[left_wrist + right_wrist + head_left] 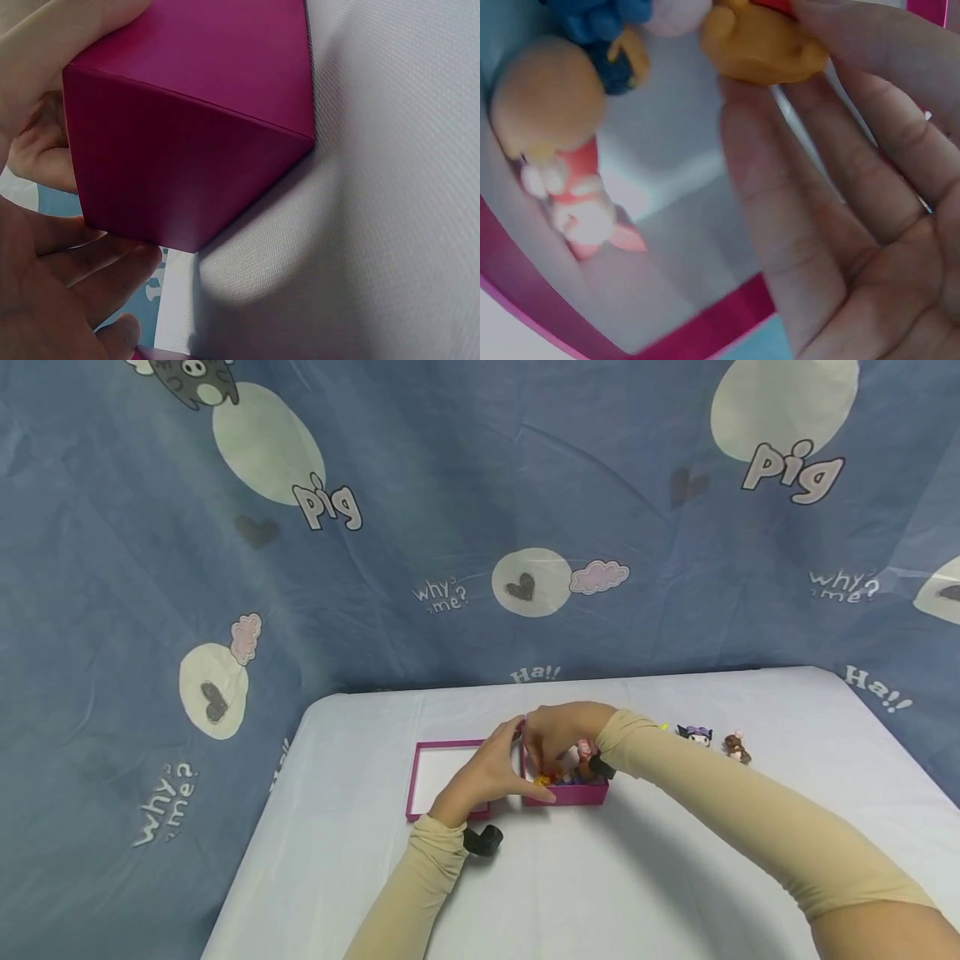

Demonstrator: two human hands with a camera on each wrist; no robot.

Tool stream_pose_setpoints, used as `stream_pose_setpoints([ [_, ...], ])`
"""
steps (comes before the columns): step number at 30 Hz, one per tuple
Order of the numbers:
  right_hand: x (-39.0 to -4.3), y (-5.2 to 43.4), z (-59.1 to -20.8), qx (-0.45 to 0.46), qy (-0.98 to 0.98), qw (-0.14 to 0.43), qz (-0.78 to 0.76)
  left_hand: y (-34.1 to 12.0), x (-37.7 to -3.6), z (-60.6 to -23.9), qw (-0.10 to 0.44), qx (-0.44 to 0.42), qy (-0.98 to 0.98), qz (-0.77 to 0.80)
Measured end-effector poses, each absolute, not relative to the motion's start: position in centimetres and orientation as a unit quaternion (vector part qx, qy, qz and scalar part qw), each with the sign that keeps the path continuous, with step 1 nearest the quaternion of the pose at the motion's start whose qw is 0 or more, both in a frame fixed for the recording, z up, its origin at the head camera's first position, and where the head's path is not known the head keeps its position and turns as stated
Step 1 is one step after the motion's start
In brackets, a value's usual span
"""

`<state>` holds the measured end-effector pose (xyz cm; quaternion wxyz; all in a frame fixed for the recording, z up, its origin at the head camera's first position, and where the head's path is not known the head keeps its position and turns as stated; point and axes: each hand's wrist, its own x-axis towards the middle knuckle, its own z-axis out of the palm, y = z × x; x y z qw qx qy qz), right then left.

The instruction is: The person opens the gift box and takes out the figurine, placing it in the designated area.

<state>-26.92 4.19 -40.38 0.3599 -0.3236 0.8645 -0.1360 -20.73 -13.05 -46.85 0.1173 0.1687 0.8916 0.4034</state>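
My left hand [491,768] holds the left end of a magenta box [566,795], its thumb along the front and its fingers round the back corner. In the left wrist view, the box's side wall [157,157] stands between thumb and fingertips. My right hand [562,731] reaches down inside the box. Between its thumb and fingers it pinches a small yellow-orange toy figurine [765,52] with a bit of red. Other figurines lie in the white interior: one with a large peach head [551,97], a white-and-pink one [589,217] and a blue one [600,15].
Left of the box lies a shallow magenta-rimmed lid [412,781], white inside up. To the right on the white-covered table [600,885] are a black-and-purple figurine [696,735], a brown figurine [737,747] and a small yellow thing [663,727]. A blue printed cloth [420,527] hangs behind.
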Motion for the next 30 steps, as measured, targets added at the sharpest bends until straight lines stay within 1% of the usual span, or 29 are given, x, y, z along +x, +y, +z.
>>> stream_pose_setpoints([
  [7, -26.2, 2.9, -39.8, -0.332, 0.885, 0.327, 0.005, -13.0, -20.8, -46.8, 0.111, 0.177, 0.884, 0.419],
  [10, -26.0, 2.6, -39.8, -0.341, 0.884, 0.316, 0.037, -13.0, -20.7, -46.8, 0.115, 0.174, 0.885, 0.416],
  [20, -26.0, 2.8, -39.8, -0.35, 0.88, 0.32, 0.029, -13.0, -20.7, -46.8, 0.115, 0.179, 0.884, 0.415],
  [30, -26.0, 2.8, -39.8, -0.367, 0.879, 0.3, 0.043, -13.0, -20.7, -46.7, 0.121, 0.174, 0.887, 0.41],
])
